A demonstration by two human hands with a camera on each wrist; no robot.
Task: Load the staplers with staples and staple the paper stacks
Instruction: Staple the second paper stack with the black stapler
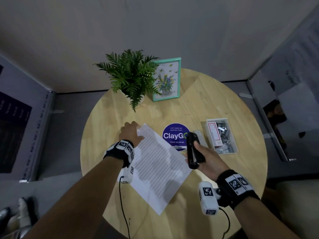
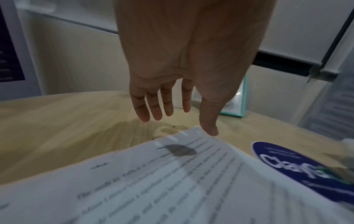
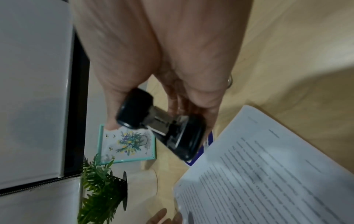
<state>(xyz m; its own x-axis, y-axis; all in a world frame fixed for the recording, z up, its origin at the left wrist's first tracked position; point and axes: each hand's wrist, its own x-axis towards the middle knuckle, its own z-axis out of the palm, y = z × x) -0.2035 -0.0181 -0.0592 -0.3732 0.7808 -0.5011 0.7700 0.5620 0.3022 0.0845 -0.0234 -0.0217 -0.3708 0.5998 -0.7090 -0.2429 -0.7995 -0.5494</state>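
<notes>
A stack of printed paper lies slanted on the round wooden table. My left hand is at the stack's far left corner with its fingers straight and spread; the thumb tip sits right at the corner of the paper stack, and I cannot tell whether it touches. My right hand grips a black stapler just above the stack's right edge, thumb on top. In the right wrist view the black stapler hangs beside the paper stack, its two halves slightly apart.
A white box with a staple packet and loose staple strips stands at the right. A pale grey object lies between it and a blue round sticker. A potted fern and a teal picture frame stand at the back.
</notes>
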